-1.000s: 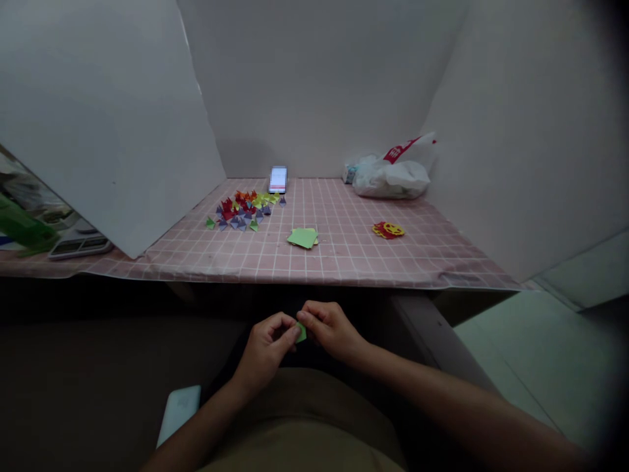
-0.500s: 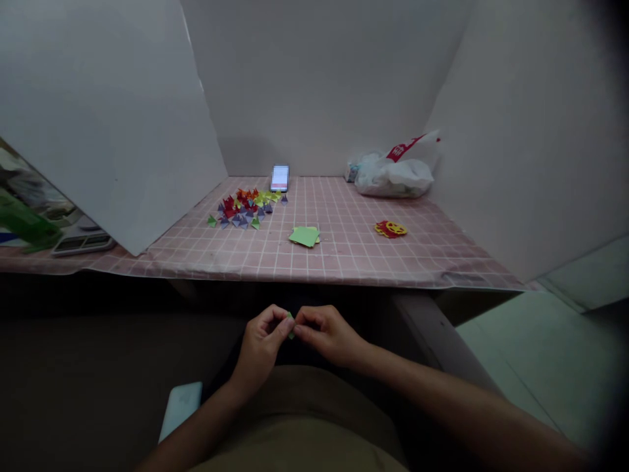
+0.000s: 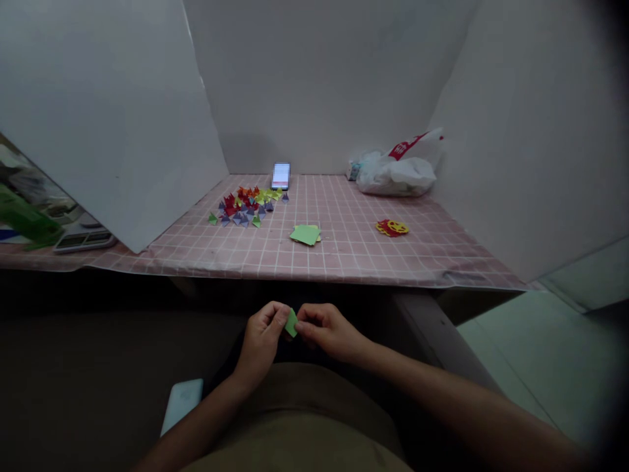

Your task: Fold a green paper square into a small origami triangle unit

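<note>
Between my two hands, over my lap and in front of the table's edge, is a small folded piece of green paper (image 3: pixel 291 323). My left hand (image 3: pixel 264 334) pinches its left side between thumb and fingers. The thumb and forefinger of my right hand (image 3: pixel 330 331) close on its right edge. On the table lies a stack of square paper sheets (image 3: pixel 305 235), green on top with yellow showing beneath. Farther left stand several small folded paper pieces (image 3: pixel 246 208) in red, orange, yellow, purple and green.
A lit phone (image 3: pixel 281 176) leans at the back of the pink checked table (image 3: pixel 344 259). Red and yellow cut-outs (image 3: pixel 392 227) lie at right, with a white plastic bag (image 3: pixel 400 174) behind. White panels flank the table. A scale (image 3: pixel 84 240) sits far left; a pale device (image 3: pixel 183 401) is beside me.
The green paper has turned and shows more of its face between my fingers. My thumbs have drawn slightly apart. Things on the table have stayed in place.
</note>
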Demonstrator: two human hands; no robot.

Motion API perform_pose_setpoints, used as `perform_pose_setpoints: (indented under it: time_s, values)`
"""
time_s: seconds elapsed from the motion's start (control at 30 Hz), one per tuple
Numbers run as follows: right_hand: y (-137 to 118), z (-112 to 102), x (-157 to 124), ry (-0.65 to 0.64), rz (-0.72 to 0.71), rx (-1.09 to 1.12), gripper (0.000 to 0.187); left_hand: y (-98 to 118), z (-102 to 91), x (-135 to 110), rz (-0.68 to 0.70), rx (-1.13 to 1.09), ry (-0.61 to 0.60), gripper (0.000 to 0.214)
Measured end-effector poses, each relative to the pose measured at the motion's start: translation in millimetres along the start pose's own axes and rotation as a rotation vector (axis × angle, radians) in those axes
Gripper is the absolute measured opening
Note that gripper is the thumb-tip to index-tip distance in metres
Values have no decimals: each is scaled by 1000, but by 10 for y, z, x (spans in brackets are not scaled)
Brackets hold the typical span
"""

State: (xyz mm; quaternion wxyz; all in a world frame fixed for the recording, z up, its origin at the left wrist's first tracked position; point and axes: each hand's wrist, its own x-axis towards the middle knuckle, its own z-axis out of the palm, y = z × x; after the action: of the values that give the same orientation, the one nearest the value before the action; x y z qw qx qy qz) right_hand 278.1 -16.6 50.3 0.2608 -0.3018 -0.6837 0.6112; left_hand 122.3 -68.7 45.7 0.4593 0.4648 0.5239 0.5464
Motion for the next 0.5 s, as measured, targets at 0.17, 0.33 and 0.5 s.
perform_pose_setpoints:
  time_s: [0.17, 0.33, 0.5]
  values:
    - [34, -21, 11, 78, -69, -14, 18, 5, 9, 8, -14, -97, -6, 15]
    - [75, -20, 1, 130, -133, -59, 12, -8, 23, -16, 62, -99, 79, 14]
    - [30, -17, -21, 191, -237, -192, 12, -26, 7, -27, 69, -41, 84, 12]
